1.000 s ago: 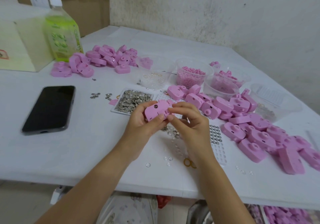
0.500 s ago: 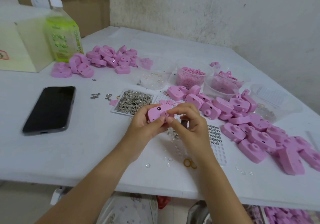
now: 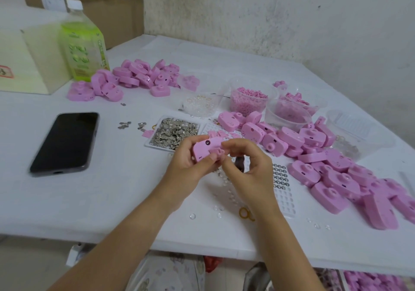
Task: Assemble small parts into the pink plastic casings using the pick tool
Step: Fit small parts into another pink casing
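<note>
- On my head-camera feed, two bare forearms reach in from the bottom edge and meet over the middle of a white bench (image 3: 112, 189).
- The left hand (image 3: 186, 167) holds a small, camera-shaped pink plastic casing (image 3: 205, 146) just above the bench. Its fingers (image 3: 193, 140) curl over the top edge and its thumb presses the near face.
- The right hand (image 3: 249, 171) meets the pink plastic casing at its right end. Its fingers (image 3: 238, 143) are curled tight, with thumb and forefinger pinching there. I cannot tell whether they also hold a pick tool.
- Just behind the hands sits a shallow white tray (image 3: 149, 141) filled with small silver metal pieces.
- Beside the right wrist lies a flat white perforated sheet (image 3: 285, 200), with rows of small dark rings at its far end.
- To the right, a sprawling heap of matching pink casings (image 3: 336, 173) runs from the bench's middle towards its near right corner.
- A second, smaller pile of pink casings (image 3: 139, 77) lies at the far left, touching a green drink bottle with a white cap (image 3: 83, 50).
- Behind the tray stand several clear plastic tubs; one round clear tub (image 3: 234, 88) holds pink granules.
- A black smartphone (image 3: 65, 142) lies face up on the left, well apart from the hands.
</note>
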